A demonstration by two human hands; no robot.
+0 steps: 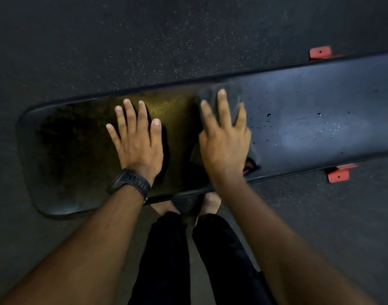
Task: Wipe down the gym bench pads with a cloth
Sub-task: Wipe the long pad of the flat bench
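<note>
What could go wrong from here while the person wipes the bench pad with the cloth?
1. Droplets lie on the bench pad to the right of the cloth; a short stroke could miss them.
2. The left hand rests flat on the pad, so the spot beneath it may go unwiped.
3. The right hand only presses the cloth with straight fingers; the cloth might bunch or slip out.

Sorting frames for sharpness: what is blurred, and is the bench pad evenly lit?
Head view: the right hand and cloth are smeared by blur, the left hand is sharp. Head view: yellowish light pools on the bench pad around the left hand, its left end is in shadow, its edges bow from wide-angle distortion.
</note>
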